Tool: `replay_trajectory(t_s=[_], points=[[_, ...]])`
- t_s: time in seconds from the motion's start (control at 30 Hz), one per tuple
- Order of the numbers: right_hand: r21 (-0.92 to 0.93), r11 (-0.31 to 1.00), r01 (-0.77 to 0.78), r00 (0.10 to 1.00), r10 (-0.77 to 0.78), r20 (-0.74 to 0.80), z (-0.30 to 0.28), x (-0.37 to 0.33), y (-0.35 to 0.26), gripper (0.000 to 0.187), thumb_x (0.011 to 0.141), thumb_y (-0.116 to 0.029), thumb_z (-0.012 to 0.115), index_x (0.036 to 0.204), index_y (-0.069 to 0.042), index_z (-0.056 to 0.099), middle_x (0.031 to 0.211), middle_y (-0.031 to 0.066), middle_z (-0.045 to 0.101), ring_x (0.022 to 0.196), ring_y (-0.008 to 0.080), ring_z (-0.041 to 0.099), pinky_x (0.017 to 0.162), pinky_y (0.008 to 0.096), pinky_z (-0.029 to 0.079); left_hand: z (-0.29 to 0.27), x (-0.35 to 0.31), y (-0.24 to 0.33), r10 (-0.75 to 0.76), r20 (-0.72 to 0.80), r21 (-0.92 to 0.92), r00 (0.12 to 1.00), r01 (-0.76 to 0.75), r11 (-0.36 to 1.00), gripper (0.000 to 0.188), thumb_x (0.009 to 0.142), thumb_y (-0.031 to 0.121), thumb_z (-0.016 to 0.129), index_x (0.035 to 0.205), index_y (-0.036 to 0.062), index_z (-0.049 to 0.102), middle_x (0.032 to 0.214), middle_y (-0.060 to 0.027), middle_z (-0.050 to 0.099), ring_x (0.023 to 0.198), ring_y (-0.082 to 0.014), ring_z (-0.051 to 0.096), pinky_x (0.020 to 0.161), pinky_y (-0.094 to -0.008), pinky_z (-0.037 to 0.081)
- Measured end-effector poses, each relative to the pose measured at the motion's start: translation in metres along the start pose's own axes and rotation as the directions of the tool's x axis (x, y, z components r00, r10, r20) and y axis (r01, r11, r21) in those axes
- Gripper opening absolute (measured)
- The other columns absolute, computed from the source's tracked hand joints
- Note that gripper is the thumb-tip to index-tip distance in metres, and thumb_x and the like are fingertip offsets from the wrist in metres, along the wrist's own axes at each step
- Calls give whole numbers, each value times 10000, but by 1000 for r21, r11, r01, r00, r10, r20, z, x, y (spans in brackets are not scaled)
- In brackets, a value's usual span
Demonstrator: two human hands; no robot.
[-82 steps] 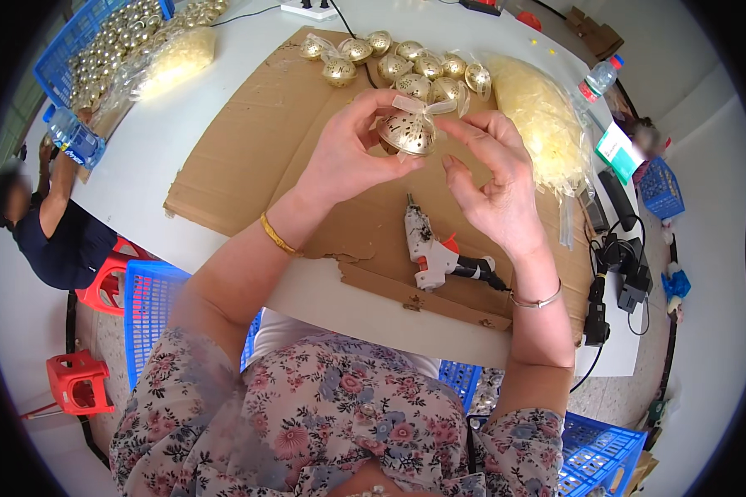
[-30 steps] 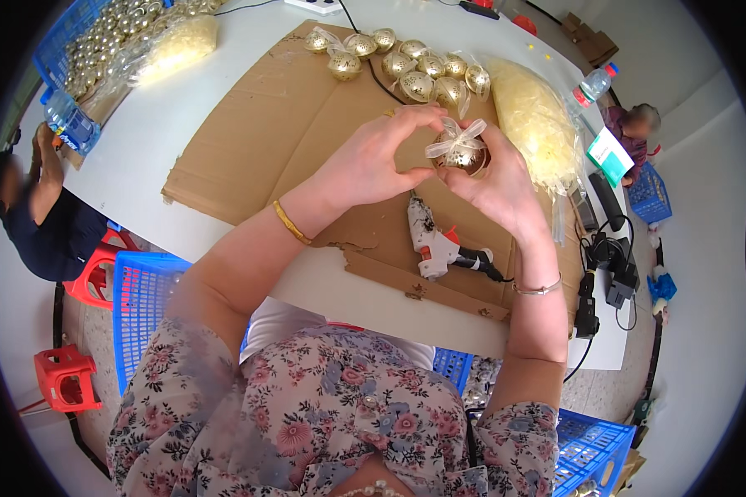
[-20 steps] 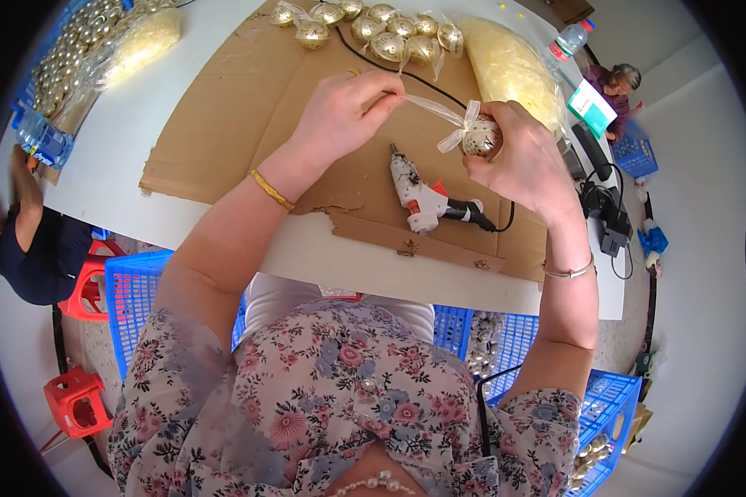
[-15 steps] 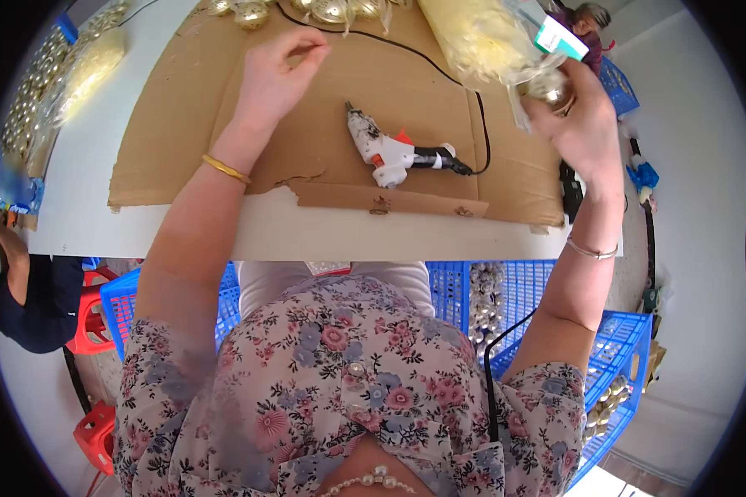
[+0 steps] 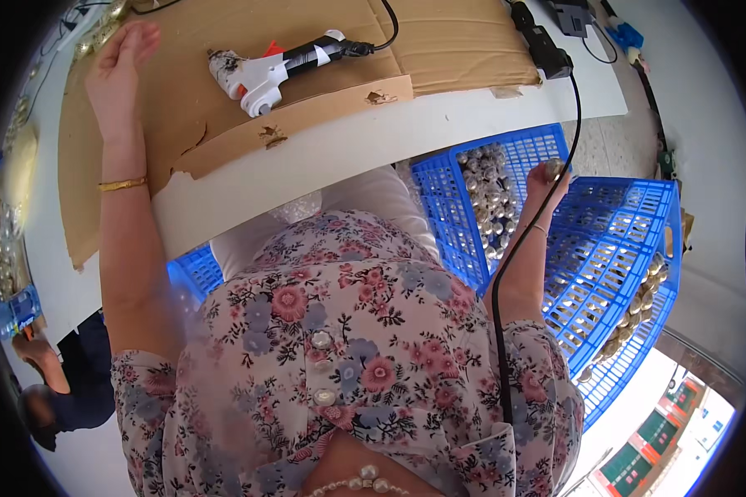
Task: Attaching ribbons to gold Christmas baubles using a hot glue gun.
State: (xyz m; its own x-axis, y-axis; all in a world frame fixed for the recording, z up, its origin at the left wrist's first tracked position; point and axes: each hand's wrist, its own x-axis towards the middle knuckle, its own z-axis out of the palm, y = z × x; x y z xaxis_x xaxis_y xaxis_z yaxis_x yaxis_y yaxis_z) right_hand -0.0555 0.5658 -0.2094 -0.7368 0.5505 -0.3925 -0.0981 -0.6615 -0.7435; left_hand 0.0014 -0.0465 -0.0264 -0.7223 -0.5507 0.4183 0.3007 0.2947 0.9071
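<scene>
My left hand (image 5: pixel 118 70) is raised over the left part of the cardboard sheet (image 5: pixel 456 41), with thumb and fingers drawn together; whatever they may pinch is too small to make out. Low on the right, beside the table, my right hand (image 5: pixel 545 189) is closed around a shiny pale-gold ball ornament (image 5: pixel 553 169). It is above the edges of two blue plastic crates. Several silvery and gold balls (image 5: pixel 491 203) fill part of the nearer crate (image 5: pixel 454 219). A white and black glue gun (image 5: pixel 265 79) with a red trigger lies on the cardboard, apart from both hands.
The white table (image 5: pixel 307 161) ends just before my lap. Another crate (image 5: pixel 613 248) stands at right with gold balls in it. A black cable (image 5: pixel 518 240) hangs past my right arm. A black power strip (image 5: pixel 543 45) lies at the cardboard's right edge. A co-worker (image 5: pixel 75 373) is at lower left.
My right hand has come down from the table's far right to the crates, still with a ball. My view has turned right, so the glue gun appears farther left and higher.
</scene>
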Motion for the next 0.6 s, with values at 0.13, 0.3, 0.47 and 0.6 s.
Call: replay_trajectory(t_s=[0.13, 0.3, 0.47, 0.6], points=[[-139, 948, -288, 947, 260, -187, -114, 49, 57, 375, 809, -375, 607, 866, -18, 507, 782, 113, 537, 607, 219, 547, 578, 331, 494, -10, 4, 1, -97, -51, -86, 994, 92, 992, 226, 872, 76, 531, 1005, -107, 541, 936, -186, 614, 854, -252, 621, 804, -343, 521], [-310, 926, -215, 963, 148, -226, -124, 32, 56, 605, 806, -285, 624, 1225, 47, 341, 1137, 217, 402, 967, 340, 507, 770, 423, 486, -15, 12, -15, -225, -55, -143, 973, 215, 966, 224, 869, 76, 535, 1013, -95, 526, 959, -199, 605, 874, -275, 618, 811, -367, 523], [-249, 967, 50, 970, -107, -218, -115, 116, -32, 246, 862, -124, 435, 1066, -9, 511, 893, 152, 544, 748, 248, 575, 593, 325, 479, -7, 16, 1, -218, -73, -186, 973, 201, 962, 218, 868, 76, 536, 1011, -89, 530, 969, -195, 602, 872, -272, 617, 808, -366, 523], [-252, 835, 489, 785, -547, -290, 47, 18, -58, 205, 750, 60, 489, 911, -18, 589, 738, 138, 584, 578, 193, 544, 460, 240, 418, -13, 2, 2, -262, -114, -194, 958, 237, 952, 191, 879, 80, 515, 1008, -56, 552, 939, -158, 607, 811, -237, 621, 746, -328, 536]])
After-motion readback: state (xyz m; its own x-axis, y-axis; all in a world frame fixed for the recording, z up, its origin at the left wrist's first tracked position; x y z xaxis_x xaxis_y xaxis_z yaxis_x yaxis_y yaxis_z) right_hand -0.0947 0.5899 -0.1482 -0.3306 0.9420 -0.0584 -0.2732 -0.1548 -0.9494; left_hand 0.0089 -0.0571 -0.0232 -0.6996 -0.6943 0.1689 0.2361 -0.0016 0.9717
